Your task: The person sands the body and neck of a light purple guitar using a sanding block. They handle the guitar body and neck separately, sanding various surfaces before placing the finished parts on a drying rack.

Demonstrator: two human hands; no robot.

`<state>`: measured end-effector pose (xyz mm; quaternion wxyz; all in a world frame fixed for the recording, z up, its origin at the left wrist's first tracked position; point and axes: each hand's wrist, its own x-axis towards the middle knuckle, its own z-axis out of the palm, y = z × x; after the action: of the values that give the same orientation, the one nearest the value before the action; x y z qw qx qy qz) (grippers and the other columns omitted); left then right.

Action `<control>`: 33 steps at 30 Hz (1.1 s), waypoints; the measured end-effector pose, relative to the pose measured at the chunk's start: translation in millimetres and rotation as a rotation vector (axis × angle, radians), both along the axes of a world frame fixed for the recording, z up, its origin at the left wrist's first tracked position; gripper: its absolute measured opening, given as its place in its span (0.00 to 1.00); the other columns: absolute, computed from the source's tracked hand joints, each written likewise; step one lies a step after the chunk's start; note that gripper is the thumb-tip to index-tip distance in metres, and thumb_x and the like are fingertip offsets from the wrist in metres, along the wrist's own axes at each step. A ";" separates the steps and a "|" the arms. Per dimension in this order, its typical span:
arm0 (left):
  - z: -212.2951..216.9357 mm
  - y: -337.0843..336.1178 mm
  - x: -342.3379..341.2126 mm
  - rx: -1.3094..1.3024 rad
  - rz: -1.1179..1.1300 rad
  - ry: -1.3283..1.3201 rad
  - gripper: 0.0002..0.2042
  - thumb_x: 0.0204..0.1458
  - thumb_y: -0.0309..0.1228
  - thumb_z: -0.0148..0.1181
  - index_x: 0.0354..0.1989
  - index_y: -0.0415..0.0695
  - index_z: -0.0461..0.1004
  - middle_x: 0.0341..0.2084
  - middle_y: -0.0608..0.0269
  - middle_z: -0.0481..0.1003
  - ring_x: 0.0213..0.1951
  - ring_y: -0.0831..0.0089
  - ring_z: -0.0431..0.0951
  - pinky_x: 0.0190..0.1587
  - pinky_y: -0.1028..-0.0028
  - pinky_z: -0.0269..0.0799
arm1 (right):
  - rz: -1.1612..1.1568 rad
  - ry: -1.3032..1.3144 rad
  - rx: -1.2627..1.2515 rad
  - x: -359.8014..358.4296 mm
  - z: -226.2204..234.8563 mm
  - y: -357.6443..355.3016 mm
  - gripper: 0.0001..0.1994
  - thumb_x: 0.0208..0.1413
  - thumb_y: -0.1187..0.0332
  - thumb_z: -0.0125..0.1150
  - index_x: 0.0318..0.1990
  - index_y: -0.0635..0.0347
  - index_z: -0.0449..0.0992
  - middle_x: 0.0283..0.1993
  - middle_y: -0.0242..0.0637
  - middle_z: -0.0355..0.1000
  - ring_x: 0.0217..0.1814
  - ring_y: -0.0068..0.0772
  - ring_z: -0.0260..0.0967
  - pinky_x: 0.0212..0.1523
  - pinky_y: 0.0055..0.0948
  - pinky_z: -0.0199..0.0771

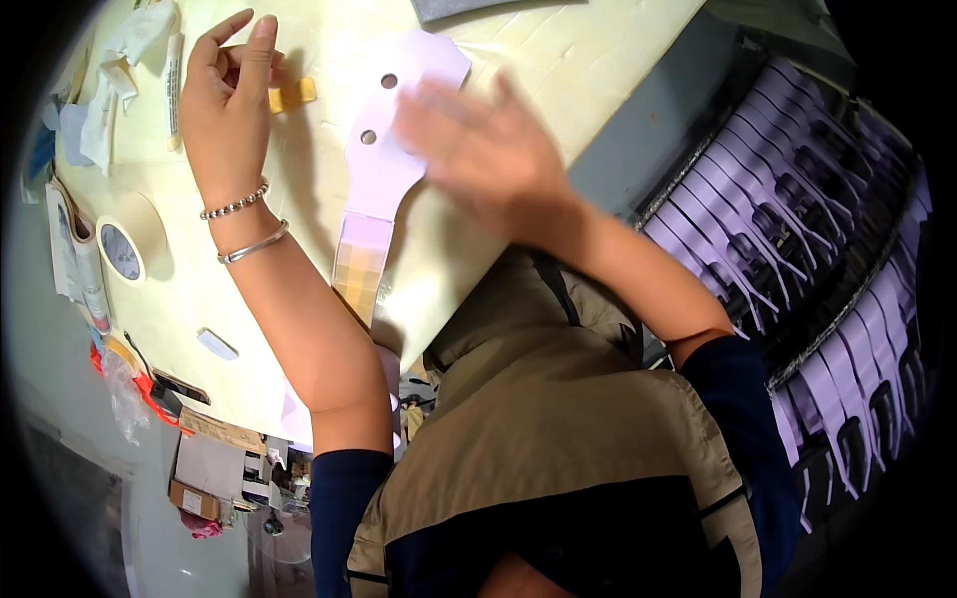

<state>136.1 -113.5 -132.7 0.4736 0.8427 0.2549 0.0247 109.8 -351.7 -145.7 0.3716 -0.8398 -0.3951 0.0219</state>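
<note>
A flat lilac piece (404, 159) lies on the pale table, with a wide shaped head, two round holes and a narrower shank. Yellowish bands (357, 279) cross the shank, which passes behind my left forearm. My right hand (488, 159) is over the right side of the head. Motion smears its fingers, so I cannot tell whether they hold anything. To the left of the head, my left hand (229, 100) is raised, thumb and forefinger apart and the other fingers curled. Nothing plainly shows in it. A small yellow strip (293, 96) is beside its thumb.
A masking tape roll (150, 234), a white tube (173, 90) and crumpled white paper (105, 110) lie on the left. Nearer is a small whitish block (216, 344). Racks on the right hold several lilac pieces (738, 189). A grey slab (478, 8) sits at the far edge.
</note>
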 end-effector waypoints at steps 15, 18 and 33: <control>3.4 -3.8 1.7 0.066 0.008 0.022 0.23 0.53 0.46 0.60 0.49 0.39 0.72 0.24 0.66 0.76 0.31 0.80 0.75 0.37 0.81 0.68 | -0.232 -0.192 -0.148 11.4 1.5 -0.6 0.20 0.41 0.65 0.69 0.45 0.55 0.78 0.53 0.27 0.73 0.54 0.37 0.67 0.65 0.69 0.37; 3.3 -2.3 0.9 0.068 0.006 0.029 0.23 0.53 0.46 0.60 0.49 0.39 0.73 0.24 0.66 0.75 0.31 0.80 0.75 0.37 0.81 0.68 | -0.249 -0.162 -0.114 14.1 -1.1 3.7 0.19 0.41 0.65 0.69 0.45 0.54 0.78 0.52 0.27 0.73 0.54 0.37 0.67 0.64 0.70 0.38; 5.9 -5.6 -1.2 0.024 0.007 0.013 0.22 0.54 0.44 0.61 0.48 0.37 0.72 0.23 0.67 0.75 0.30 0.81 0.74 0.36 0.82 0.67 | -0.280 -0.049 -0.125 15.1 2.1 4.7 0.17 0.52 0.67 0.60 0.51 0.51 0.76 0.55 0.28 0.73 0.57 0.36 0.65 0.67 0.67 0.24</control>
<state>134.8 -119.1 -126.8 0.4616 0.8476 0.2607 0.0238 124.9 -347.0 -143.6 0.3083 -0.9084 -0.2812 -0.0262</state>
